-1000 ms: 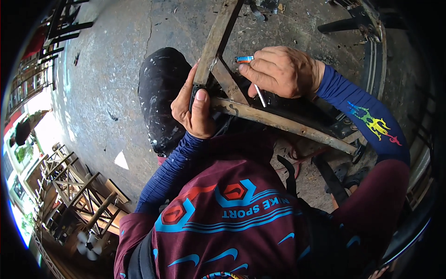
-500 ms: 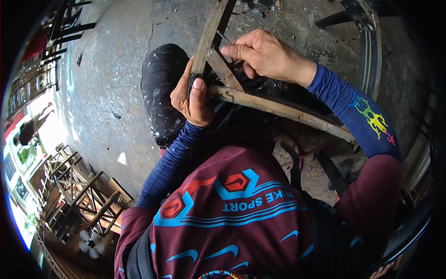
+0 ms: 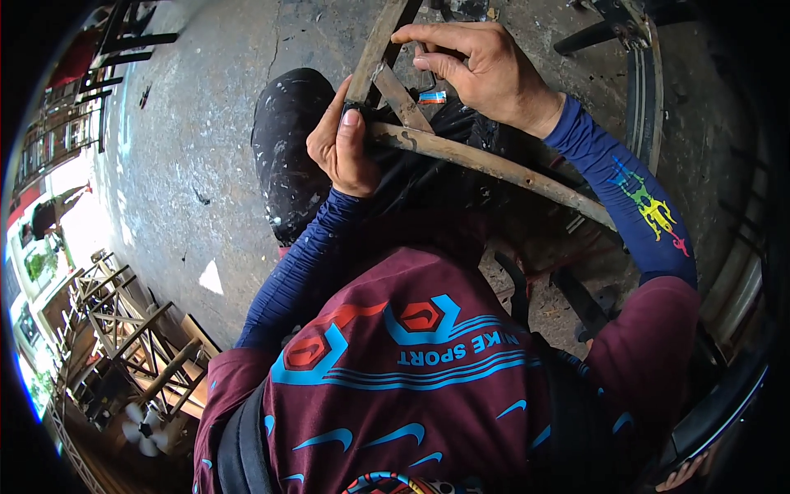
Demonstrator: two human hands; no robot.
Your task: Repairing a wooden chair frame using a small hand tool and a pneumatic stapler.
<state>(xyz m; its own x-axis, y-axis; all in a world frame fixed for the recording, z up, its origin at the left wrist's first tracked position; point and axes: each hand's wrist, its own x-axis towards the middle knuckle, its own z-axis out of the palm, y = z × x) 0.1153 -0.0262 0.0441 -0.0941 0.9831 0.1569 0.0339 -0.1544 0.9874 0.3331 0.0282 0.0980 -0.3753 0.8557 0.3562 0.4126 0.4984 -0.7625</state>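
My left hand (image 3: 344, 152) is wrapped round the corner of a worn wooden frame (image 3: 494, 169), thumb on the near side. From that corner one beam (image 3: 374, 53) runs up and away, and another slants to the lower right. A short diagonal brace (image 3: 403, 100) joins the two. My right hand (image 3: 502, 74) is over the brace, index finger stretched to the upper beam and thumb apart from it. Just by the thumb shows a thin, dark, bent metal rod (image 3: 426, 81), partly hidden; how it is fixed cannot be made out.
A small orange, white and blue packet (image 3: 432, 97) shows beyond the brace. On the right stands a dark curved frame part (image 3: 642, 107). Stacked wooden frames (image 3: 136, 329) and a white-bladed fan (image 3: 144, 428) are at the lower left. The concrete floor (image 3: 210, 107) is paint-spotted.
My right thumb and index finger have parted from the thin rod they pinched, and the index finger has stretched to the beam. The packet has come into sight. My left hand keeps its grip.
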